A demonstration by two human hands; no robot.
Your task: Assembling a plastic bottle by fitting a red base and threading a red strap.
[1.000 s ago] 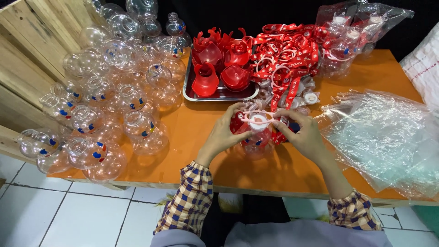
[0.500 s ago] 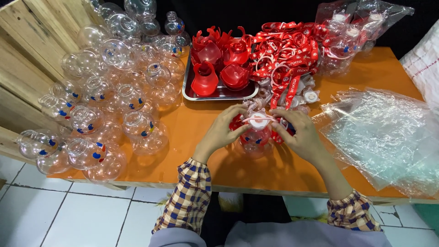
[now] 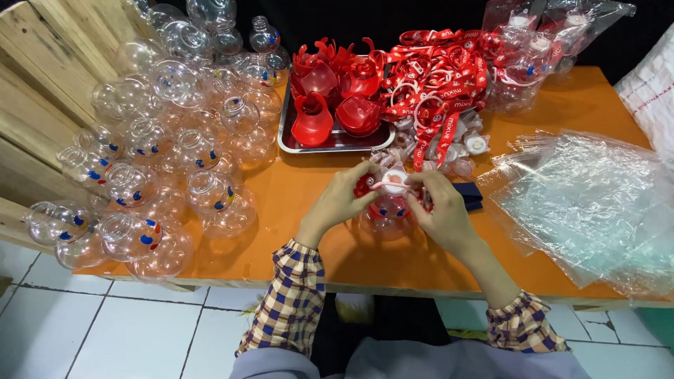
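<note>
Two hands work on one round clear bottle at the near middle of the orange worktop (image 3: pixel 295 189).

The left hand (image 3: pixel 342 201) and right hand (image 3: pixel 441 208) both grasp the clear bottle (image 3: pixel 387 214), fingers at its white cap (image 3: pixel 394 182). Far behind stands a metal tray (image 3: pixel 335 144) with red parts; many empty bottles (image 3: pixel 168 140) lie left, plastic bags (image 3: pixel 590 203) right.

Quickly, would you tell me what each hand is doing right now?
Left hand: closed on the clear round bottle.
Right hand: closed on the same bottle, fingers at its white cap.
</note>
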